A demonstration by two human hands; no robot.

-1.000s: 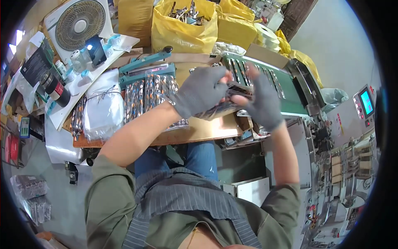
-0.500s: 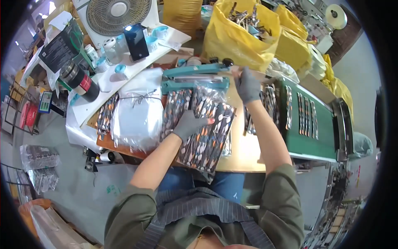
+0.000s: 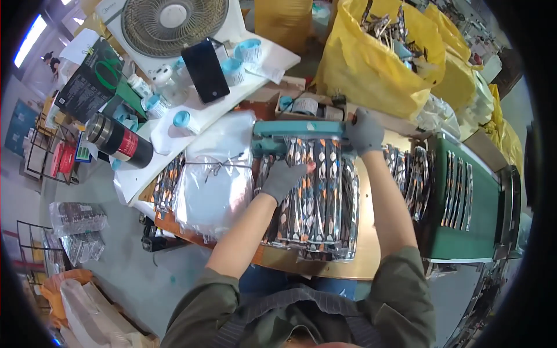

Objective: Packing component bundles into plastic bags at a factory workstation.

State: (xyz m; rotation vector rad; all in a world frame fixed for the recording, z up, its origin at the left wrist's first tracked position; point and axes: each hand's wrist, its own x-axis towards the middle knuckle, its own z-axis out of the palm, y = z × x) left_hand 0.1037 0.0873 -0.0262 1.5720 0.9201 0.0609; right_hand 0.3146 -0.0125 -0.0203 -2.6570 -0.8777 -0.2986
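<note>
Pressure should be even: right hand (image 3: 365,133) clamped on the teal bag sealer (image 3: 300,129); left hand (image 3: 283,178), grip hard to tell, should hold the filled plastic bag (image 3: 316,203) flat.

One left hand (image 3: 285,178), one right hand (image 3: 366,132), that makes two in gloves, and one teal sealer (image 3: 301,129)! Four patterned strips (image 3: 455,191) on one green belt (image 3: 464,243); the packets (image 3: 310,203) on the counter (image 3: 365,232) overlap too much to number. One bundle of clear bags (image 3: 214,194), one cord (image 3: 232,165) across it. One fan (image 3: 174,17), one black phone (image 3: 206,71), one dark flask (image 3: 119,141). One open yellow sack (image 3: 371,69), and two clear-wrapped packs (image 3: 78,217) on the floor (image 3: 139,284)!
</note>
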